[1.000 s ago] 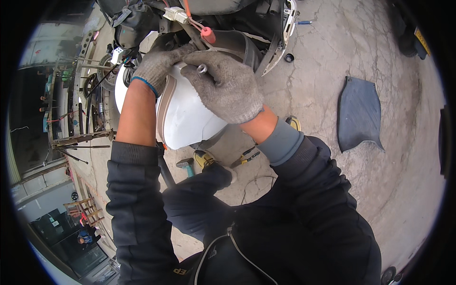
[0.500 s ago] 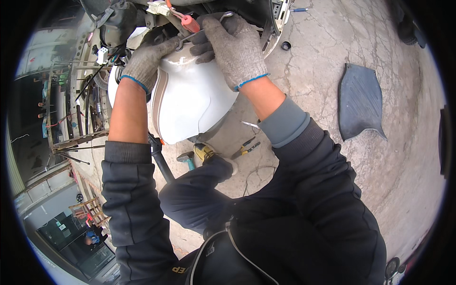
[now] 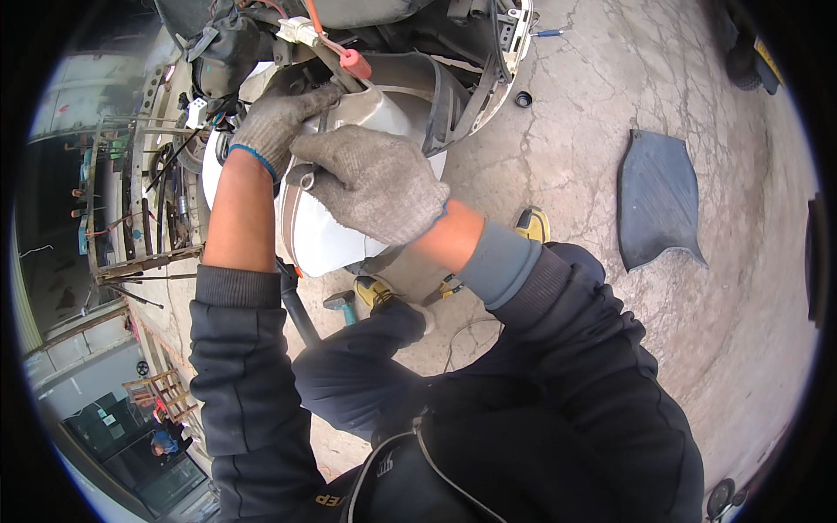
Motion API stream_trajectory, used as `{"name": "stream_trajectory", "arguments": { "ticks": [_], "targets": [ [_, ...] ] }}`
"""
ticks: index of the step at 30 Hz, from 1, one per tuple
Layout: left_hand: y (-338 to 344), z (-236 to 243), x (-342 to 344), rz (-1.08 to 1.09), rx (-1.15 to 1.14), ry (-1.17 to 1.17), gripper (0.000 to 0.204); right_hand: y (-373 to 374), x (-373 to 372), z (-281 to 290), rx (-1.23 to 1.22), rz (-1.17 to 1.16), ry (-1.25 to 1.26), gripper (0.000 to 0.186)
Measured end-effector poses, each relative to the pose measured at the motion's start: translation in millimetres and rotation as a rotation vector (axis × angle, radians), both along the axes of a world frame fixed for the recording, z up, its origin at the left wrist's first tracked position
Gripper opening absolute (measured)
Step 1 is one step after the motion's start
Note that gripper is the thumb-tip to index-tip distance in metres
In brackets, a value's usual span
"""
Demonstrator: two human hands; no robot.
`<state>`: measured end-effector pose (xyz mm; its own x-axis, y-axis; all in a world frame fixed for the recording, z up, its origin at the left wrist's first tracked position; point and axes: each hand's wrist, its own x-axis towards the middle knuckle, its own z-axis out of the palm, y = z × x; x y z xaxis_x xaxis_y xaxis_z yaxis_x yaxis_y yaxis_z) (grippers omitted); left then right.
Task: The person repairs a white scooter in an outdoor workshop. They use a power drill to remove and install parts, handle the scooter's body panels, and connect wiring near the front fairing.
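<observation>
My right hand (image 3: 375, 179), in a grey knit glove, is closed around a wrench (image 3: 302, 178). The wrench's ring end sticks out below my fingers, and its far end reaches up beside my left fingertips. My left hand (image 3: 283, 122), gloved alike, curls at the stem of a partly stripped scooter. What lies inside its grip is hidden. Under both hands is the scooter's white front fender (image 3: 318, 240), with a brown stripe along its left side. Just above hang a pink-red plug (image 3: 355, 63) on orange wire and a white connector (image 3: 296, 31).
On the cracked concrete lie a dark grey mat (image 3: 660, 200), a small black cap (image 3: 523, 99) and a blue-handled tool (image 3: 547, 33). A teal-handled hammer (image 3: 342, 305) is near my shoe, pliers (image 3: 449, 288) beside it. A metal rack (image 3: 139, 257) stands left.
My right hand has swung left and down with the wrench, which has turned from slanting up right to pointing down left. My left hand stays at the stem.
</observation>
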<state>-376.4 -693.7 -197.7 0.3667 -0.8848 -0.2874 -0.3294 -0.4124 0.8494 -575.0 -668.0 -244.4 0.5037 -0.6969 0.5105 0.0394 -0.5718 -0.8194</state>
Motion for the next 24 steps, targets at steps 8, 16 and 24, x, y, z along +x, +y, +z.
{"name": "stream_trajectory", "arguments": {
  "ticks": [8, 16, 24],
  "targets": [
    [2.5, 3.8, -7.6, 0.023, -0.042, 0.06, 0.062, -20.9, -1.5, 11.4, 0.413, -0.083, -0.352, 0.025],
    [4.6, 1.2, -4.3, 0.046, -0.022, 0.081, 0.062, -60.7, -18.8, 11.3, 1.085, 0.077, -0.594, 0.027],
    [9.9, 5.4, -7.8, 0.081, 0.018, 0.231, 0.067, -11.8, -14.0, 11.4, -0.091, -0.011, -0.031, 0.023]
  ]
}}
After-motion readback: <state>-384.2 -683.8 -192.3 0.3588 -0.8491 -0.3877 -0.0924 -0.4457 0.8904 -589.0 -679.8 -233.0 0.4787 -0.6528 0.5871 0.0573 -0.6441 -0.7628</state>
